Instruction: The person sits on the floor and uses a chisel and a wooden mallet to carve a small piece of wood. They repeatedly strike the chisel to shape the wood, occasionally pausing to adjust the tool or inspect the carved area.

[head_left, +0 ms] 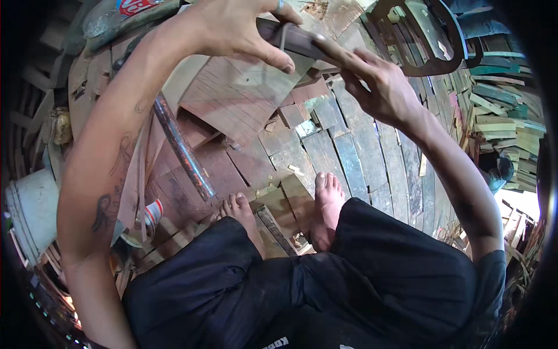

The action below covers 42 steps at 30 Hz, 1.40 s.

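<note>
Left hand [232, 29] clasped a dark block [296, 43], right hand [381, 87] met its end, grip I couldn't tell, board [232, 99] lay below, pipe [183, 148], bucket [36, 212] and curved frame [436, 68] crowded round.

On the far side my right hand [376, 81] grips a dark bar [297, 43], my left hand [241, 29] against it; a rusty pipe [181, 145] slants left.

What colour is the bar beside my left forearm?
The bar is dark with rusty orange-brown patches; head view.
</note>
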Tool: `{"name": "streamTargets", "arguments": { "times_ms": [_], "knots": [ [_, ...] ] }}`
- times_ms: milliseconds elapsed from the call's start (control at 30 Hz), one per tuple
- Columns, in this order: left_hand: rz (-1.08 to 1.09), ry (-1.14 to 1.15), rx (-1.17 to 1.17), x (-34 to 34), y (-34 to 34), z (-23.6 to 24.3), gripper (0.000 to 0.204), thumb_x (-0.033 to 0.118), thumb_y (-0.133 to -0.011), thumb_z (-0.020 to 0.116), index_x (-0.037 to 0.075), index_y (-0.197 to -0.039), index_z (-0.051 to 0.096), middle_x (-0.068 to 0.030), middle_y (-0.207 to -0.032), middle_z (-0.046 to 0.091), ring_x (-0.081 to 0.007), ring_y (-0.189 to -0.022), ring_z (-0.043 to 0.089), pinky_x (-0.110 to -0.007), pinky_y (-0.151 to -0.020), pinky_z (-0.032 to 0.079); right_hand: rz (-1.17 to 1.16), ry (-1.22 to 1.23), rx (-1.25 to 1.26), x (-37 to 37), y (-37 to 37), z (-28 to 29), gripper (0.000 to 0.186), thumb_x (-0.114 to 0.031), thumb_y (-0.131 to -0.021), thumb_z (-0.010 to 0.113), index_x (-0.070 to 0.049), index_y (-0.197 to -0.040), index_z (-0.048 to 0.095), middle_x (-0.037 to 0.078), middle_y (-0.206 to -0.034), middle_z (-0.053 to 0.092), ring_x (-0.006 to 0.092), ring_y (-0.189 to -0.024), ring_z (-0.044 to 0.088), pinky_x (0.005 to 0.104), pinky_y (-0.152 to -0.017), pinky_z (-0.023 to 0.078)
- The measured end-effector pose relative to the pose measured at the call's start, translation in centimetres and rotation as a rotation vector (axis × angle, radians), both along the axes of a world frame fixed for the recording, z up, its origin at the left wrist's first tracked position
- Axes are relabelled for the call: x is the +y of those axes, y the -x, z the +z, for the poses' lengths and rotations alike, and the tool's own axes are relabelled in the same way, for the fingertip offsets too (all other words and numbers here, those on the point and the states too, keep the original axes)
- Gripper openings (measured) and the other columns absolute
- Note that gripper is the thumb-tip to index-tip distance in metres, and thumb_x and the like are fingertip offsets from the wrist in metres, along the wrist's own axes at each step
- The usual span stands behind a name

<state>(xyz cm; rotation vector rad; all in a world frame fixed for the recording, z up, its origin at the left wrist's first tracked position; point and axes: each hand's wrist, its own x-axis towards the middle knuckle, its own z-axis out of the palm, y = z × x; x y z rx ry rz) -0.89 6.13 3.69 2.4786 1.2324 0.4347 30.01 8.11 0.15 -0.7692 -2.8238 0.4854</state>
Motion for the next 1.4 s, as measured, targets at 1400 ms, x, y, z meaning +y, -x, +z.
{"name": "streamTargets", "arguments": {
  "times_ms": [1400],
  "knots": [
    [-0.017, 0.039, -0.122, -4.8, 0.9, -2.0, 0.022, 0.022, -0.089, 0.077, 0.003, -0.099, 0.073, -0.0142, -0.090, 0.072, -0.0283, -0.085, 0.070, -0.039, -0.080, 0.054, 0.289, 0.217, -0.102, -6.6, -4.7, -1.5, 0.084, -0.012, -0.086, 0.068, -0.017, -0.161, 0.029, 0.011, -0.095, 0.067, 0.0302, -0.066, 0.068, 0.0441, -0.058, 0.056]
  ]
}}
